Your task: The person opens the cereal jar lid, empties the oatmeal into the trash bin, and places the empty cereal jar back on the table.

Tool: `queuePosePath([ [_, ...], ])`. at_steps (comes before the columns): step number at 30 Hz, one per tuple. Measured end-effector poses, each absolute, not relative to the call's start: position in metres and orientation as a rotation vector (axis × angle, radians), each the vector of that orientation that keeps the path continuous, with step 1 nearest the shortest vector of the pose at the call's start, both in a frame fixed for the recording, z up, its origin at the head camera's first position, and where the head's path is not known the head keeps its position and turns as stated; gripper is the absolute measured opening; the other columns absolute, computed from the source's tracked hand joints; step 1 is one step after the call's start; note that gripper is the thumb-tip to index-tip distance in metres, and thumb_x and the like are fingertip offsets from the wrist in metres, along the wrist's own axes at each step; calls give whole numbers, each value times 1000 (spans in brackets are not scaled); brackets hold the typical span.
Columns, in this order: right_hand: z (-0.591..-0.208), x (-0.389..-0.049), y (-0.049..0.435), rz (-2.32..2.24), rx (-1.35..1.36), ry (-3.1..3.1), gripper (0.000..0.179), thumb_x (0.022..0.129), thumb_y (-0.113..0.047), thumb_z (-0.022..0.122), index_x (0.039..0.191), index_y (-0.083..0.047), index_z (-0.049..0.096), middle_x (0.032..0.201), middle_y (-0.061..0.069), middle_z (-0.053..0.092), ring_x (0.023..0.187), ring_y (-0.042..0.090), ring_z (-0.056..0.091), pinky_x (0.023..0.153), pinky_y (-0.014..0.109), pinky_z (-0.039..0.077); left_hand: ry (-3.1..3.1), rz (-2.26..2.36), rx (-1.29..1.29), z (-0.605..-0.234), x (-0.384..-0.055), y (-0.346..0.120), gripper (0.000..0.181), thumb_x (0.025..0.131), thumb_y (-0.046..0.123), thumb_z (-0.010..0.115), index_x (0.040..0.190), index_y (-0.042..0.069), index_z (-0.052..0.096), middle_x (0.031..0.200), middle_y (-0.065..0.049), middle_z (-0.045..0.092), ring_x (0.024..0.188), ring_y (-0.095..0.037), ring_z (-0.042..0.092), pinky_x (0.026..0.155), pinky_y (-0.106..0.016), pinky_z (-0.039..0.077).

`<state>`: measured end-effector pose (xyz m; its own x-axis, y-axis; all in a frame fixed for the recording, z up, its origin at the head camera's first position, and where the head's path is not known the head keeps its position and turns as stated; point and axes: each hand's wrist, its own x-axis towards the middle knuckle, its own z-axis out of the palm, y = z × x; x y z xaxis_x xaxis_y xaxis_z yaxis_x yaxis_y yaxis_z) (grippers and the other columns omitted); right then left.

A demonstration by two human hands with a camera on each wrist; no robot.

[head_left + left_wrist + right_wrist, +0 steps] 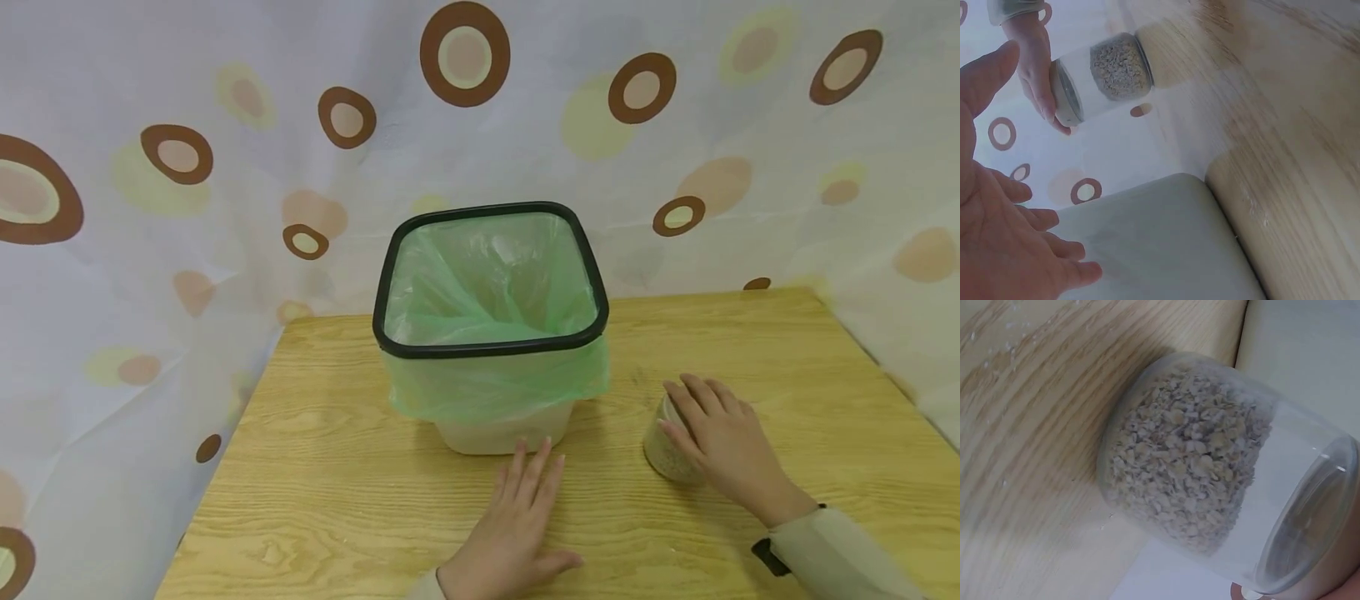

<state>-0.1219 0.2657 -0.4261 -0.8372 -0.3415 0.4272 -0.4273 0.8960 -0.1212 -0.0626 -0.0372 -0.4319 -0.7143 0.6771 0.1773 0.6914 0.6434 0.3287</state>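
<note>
A clear glass jar (1185,456), partly filled with dry flakes that look like oats, stands upright on the wooden table. My right hand (723,446) grips its lid (1060,94) from above, thumb on the near side and fingers over the far side. Left of the jar is a pale bin (502,429) with a black rim (491,347), lined with a thin green bag (495,383) folded over the outside. In front of its base my left hand (513,525) is spread with straight fingers, holding nothing.
The wood-grain table (300,500) carries the bin and the jar. Behind and beside it hangs a white sheet (225,233) with brown and yellow spots. Small pale crumbs (1013,337) lie on the tabletop near the jar.
</note>
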Motion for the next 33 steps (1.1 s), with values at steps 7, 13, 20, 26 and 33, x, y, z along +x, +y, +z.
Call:
queuePosePath([
  [7, -428, -122, 261, 254, 561, -2619, 53, 103, -42, 43, 130, 2, 54, 128, 28, 52, 113, 48, 49, 78, 65, 43, -2717, -679, -1175, -436, -69, -27, 95, 88, 44, 69, 150, -7, 17, 155, -28, 14, 140, -48, 20, 103, -58, 35],
  [13, -428, -121, 259, 252, 563, -2597, 54, 104, -43, 40, 129, 2, 55, 126, 27, 53, 111, 46, 50, 77, 64, 44, -2677, -758, -1169, -439, -73, -12, 94, 88, 42, 69, 149, -8, 18, 155, -29, 16, 140, -49, 20, 104, -58, 34],
  [20, -429, -119, 258, 242, 565, -2585, 54, 104, -42, 39, 128, 3, 56, 125, 27, 54, 109, 47, 52, 75, 63, 45, -2640, -721, -1116, -440, -73, 0, 95, 88, 45, 68, 149, -8, 18, 153, -29, 21, 139, -47, 24, 106, -52, 34],
  [26, -430, -119, 259, 245, 558, -2589, 53, 104, -42, 39, 128, 2, 55, 126, 27, 53, 109, 47, 51, 77, 64, 44, -2647, -751, -1118, -440, -74, 4, 97, 89, 45, 66, 150, -8, 12, 154, -28, 18, 140, -47, 21, 106, -52, 33],
  [33, -430, -116, 260, 246, 542, -2586, 53, 104, -42, 38, 128, 3, 56, 125, 27, 54, 108, 47, 51, 76, 63, 44, -2689, -846, -1096, -443, -73, 11, 94, 91, 43, 65, 150, -7, 12, 155, -28, 16, 141, -47, 20, 107, -54, 31],
])
